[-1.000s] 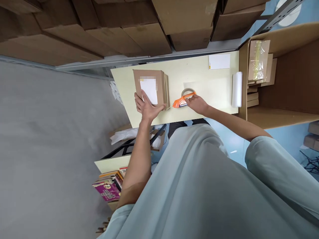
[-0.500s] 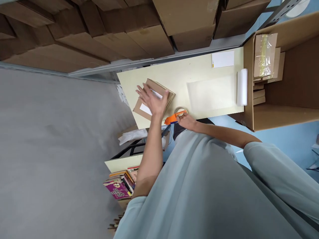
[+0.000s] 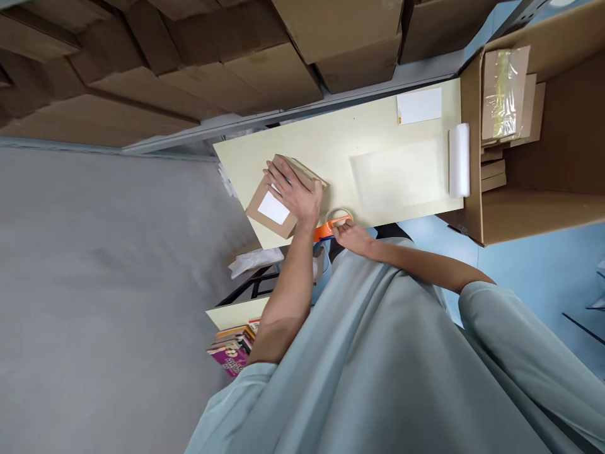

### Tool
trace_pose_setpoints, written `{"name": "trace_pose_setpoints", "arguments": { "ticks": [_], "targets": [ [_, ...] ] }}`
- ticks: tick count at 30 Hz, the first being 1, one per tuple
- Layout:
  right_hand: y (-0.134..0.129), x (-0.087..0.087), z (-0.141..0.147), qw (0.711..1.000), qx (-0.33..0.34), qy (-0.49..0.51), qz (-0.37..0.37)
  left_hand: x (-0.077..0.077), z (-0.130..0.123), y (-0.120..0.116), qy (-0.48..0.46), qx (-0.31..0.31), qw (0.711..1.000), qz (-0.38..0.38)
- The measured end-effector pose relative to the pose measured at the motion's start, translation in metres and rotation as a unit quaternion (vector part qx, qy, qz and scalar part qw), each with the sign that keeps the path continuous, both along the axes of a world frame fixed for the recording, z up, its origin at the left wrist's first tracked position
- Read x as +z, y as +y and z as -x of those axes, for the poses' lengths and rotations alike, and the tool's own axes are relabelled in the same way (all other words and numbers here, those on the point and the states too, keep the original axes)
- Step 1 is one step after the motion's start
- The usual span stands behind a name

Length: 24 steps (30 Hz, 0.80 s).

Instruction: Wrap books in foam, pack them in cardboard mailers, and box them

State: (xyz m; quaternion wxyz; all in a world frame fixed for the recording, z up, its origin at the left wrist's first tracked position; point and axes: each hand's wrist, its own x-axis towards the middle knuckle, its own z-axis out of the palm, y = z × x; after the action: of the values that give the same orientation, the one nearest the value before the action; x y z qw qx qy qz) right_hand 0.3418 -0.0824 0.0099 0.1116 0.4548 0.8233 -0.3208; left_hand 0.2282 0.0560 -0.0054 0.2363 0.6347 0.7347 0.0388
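The left hand lies, fingers extended, on the cardboard parcel, positioned at the left end of the table. The right hand grips the orange tape dispenser with closed fingers, near the table's front edge. A white roll lies beside the large carton.

No readable text anywhere
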Motion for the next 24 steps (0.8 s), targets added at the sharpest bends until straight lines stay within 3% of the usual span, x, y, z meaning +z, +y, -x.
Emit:
{"name": "trace_pose_setpoints", "arguments": {
  "ticks": [2,6,10,13,18,24],
  "targets": [
    [-0.008,0.0,-0.026,1.0,-0.014,-0.007,0.005,0.001,0.0,0.0,0.0,0.001,1.0,0.006],
    [-0.026,0.003,-0.108,0.998,-0.043,-0.055,0.006,0.0,0.002,-0.001,-0.007,-0.009,1.0,0.007],
    [-0.017,0.005,-0.16,0.994,-0.059,-0.086,-0.011,0.0,0.012,-0.004,-0.013,-0.036,0.999,0.007],
    [0.011,0.001,-0.152,0.995,-0.072,-0.062,-0.02,0.004,0.025,-0.007,-0.022,-0.083,0.996,0.019],
    [0.056,-0.01,-0.113,0.996,-0.039,-0.065,-0.037,0.016,0.044,-0.012,-0.036,-0.136,0.988,0.068],
    [0.067,-0.013,-0.092,0.995,0.004,-0.089,-0.037,0.005,0.044,-0.022,-0.079,-0.132,0.987,0.042]
  ]
}}
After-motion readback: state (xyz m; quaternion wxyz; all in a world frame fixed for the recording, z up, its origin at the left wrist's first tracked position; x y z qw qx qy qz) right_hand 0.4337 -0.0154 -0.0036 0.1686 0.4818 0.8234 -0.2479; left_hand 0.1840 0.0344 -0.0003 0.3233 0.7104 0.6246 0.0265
